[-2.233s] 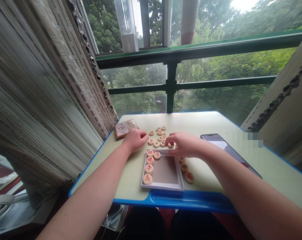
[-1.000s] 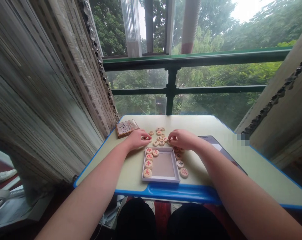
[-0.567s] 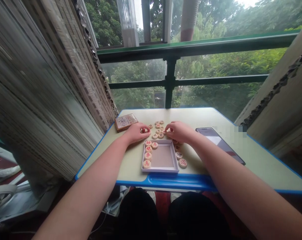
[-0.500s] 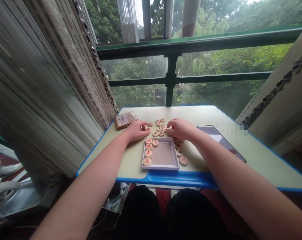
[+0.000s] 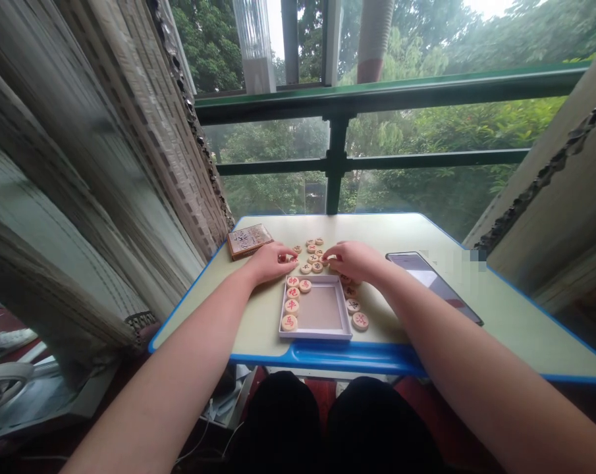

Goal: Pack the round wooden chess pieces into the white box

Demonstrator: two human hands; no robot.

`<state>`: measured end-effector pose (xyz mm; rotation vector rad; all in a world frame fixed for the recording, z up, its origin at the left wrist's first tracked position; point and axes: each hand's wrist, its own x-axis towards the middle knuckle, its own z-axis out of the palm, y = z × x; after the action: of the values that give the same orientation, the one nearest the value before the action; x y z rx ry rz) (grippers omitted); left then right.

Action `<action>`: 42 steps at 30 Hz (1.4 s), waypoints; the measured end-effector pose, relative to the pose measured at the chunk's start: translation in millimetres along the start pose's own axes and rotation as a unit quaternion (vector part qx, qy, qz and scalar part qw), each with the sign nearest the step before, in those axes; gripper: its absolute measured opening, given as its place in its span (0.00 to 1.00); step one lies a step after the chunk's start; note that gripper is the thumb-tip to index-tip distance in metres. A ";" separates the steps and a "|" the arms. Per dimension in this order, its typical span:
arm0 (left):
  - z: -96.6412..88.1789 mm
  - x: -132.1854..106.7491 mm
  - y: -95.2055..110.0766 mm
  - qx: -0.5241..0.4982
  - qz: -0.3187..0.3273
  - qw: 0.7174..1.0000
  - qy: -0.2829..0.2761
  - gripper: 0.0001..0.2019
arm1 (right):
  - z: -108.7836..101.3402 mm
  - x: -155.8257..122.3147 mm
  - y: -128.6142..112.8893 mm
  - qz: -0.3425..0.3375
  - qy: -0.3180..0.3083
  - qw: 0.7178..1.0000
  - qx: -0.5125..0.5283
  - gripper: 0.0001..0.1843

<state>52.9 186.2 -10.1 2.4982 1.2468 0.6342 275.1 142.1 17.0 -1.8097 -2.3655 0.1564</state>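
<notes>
A shallow white box tray (image 5: 348, 317) lies near the table's front edge. Several round wooden chess pieces with red characters (image 5: 291, 307) line its left side. More loose pieces (image 5: 311, 257) lie behind the tray, and a few pieces (image 5: 357, 315) lie to its right. My left hand (image 5: 269, 261) rests behind the tray's left corner, fingers curled and pinched at a piece. My right hand (image 5: 354, 259) is behind the right corner, fingers curled down onto the loose pieces.
The box lid (image 5: 248, 239) with printed art lies at the table's far left. A phone (image 5: 432, 284) lies face up to the right. The pale table has a blue rim (image 5: 357, 357). Woven blinds (image 5: 130, 145) hang on the left; a green window rail (image 5: 391, 97) runs behind.
My left hand slid slightly right among the loose pieces and my right hand drew back a little from the tray's far edge. The camera view shifted.
</notes>
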 end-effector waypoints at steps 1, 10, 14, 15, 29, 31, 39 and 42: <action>0.2 0.0 -0.4 -0.001 0.001 1.000 0.000 0.19 | -0.4 -0.2 0.1 0.005 -0.001 1.000 -0.007 0.15; 3.1 0.3 -1.6 -0.026 -0.002 1.000 0.006 0.23 | -13.4 -5.3 -1.4 0.053 -0.058 0.997 -0.020 0.15; 3.4 0.9 -1.8 -0.023 -0.006 1.000 0.009 0.22 | -12.8 -4.1 -1.3 0.060 -0.066 0.996 -0.014 0.14; 3.5 1.0 -1.5 -0.022 -0.004 1.000 0.008 0.20 | -12.1 -3.8 -0.4 0.057 -0.063 0.996 -0.013 0.14; 3.3 0.8 0.7 -0.008 -0.013 1.000 0.013 0.18 | -8.7 -3.8 0.0 0.026 0.001 0.999 0.046 0.10; 3.8 0.7 0.8 -0.010 -0.012 1.000 0.013 0.18 | -8.0 -3.2 2.1 0.034 -0.009 0.999 0.038 0.11; 4.1 1.8 -1.3 -0.004 -0.011 1.000 0.009 0.18 | -5.0 -0.8 1.8 0.018 -0.017 1.000 0.017 0.13; 4.0 2.0 -2.2 0.000 -0.008 1.000 0.007 0.18 | -3.6 0.2 2.1 0.025 -0.004 1.000 0.015 0.14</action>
<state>54.5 189.0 -14.0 2.4858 1.2718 0.6491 277.7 142.8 20.2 -1.8587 -2.3117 0.2030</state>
